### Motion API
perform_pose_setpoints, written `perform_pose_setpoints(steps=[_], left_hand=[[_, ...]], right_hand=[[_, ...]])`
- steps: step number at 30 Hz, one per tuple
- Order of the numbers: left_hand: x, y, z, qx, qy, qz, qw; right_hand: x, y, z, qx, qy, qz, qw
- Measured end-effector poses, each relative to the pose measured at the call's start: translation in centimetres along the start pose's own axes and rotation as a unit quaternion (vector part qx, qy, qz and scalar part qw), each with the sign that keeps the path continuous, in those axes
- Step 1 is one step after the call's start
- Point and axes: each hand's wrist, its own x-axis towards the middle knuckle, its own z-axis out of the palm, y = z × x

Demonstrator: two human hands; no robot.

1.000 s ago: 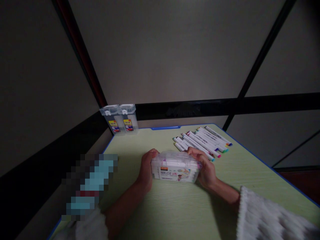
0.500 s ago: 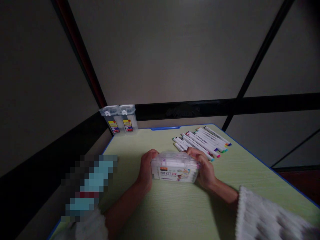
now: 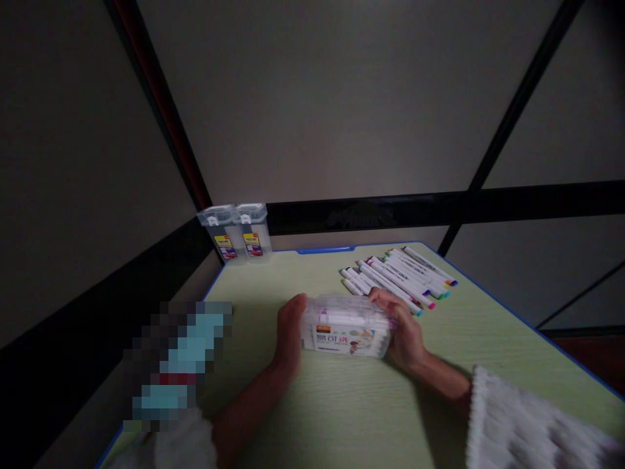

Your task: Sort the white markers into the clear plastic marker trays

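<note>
Between my hands is a clear plastic marker box (image 3: 347, 329) with a printed label on its front and white pens visible inside. My left hand (image 3: 290, 335) grips its left end, thumb on the upper edge. Around the right end my right hand (image 3: 403, 329) is closed, with fingers over the top corner. The lid lies over the box; whether it is latched I cannot tell. Just behind, a group of white markers (image 3: 398, 277) with coloured ends lies side by side on the table.
Two clear lidded containers (image 3: 237, 234) with yellow labels stand at the table's back left corner. The pale green table (image 3: 312, 417) has a blue edge and a blue strip (image 3: 326, 250) at the back. A pixelated patch (image 3: 188, 355) covers something at the left. Walls rise behind.
The whole view has shifted slightly, so everything sits a little further right. Both hands still hold the box; its place on the table looks about the same.
</note>
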Motion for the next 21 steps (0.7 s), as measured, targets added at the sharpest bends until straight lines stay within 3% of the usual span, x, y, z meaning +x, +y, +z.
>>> perform_pose_setpoints(steps=[9,21], left_hand=[[1.3,-1.0,-0.9,0.039,-0.052,0.006,0.998],[0.9,0.0,-0.3,0.094,-0.079,0.029,0.992]], right_hand=[[0.1,1.0,-0.4,0.008,0.024,0.016,1.000],[0.2,2.1,-0.7,0.036,0.077,0.044,0.995]])
